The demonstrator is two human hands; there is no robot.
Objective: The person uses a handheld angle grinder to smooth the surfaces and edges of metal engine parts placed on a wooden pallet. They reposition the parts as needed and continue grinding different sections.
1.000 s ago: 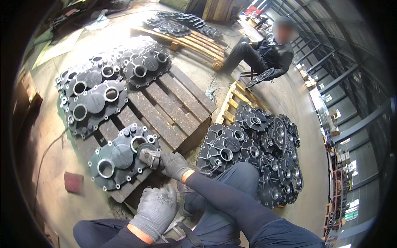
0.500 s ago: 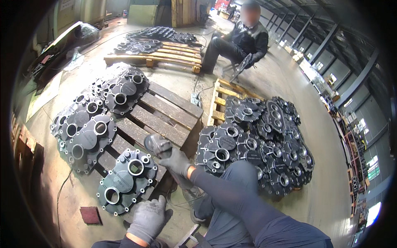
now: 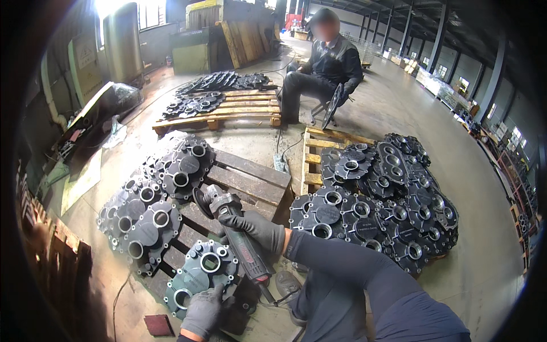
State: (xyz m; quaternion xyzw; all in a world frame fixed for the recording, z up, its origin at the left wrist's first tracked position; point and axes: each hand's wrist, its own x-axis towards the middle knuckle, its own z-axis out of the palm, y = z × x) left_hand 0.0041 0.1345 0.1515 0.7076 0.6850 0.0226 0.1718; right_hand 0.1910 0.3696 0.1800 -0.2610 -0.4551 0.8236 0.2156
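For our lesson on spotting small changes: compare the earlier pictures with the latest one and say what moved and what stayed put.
The left hand moved onto the grey-green casting and now rests on its near edge. The right hand still grips the angle grinder, now lifted off that casting. The pallet and the seated person stayed as they were.

Right hand (image 3: 256, 229), gloved grey, wrapped around the body of an angle grinder (image 3: 231, 225), disc end raised over the near planks of a wooden pallet (image 3: 250, 176). Left hand (image 3: 200, 310), also gloved, pressed on the near edge of a grey-green cast housing cover (image 3: 199, 276) at the pallet's near corner. More dark castings (image 3: 151, 208) stacked along the pallet's left edge. Second pallet (image 3: 316, 154) to the right, heaped with black castings (image 3: 376, 199). Farther back, a third pallet (image 3: 222, 114) with flat dark parts, and a seated person (image 3: 325, 71) in dark clothes. Red-brown abrasive block (image 3: 158, 325) on the concrete floor (image 3: 478, 239) beside the left hand.
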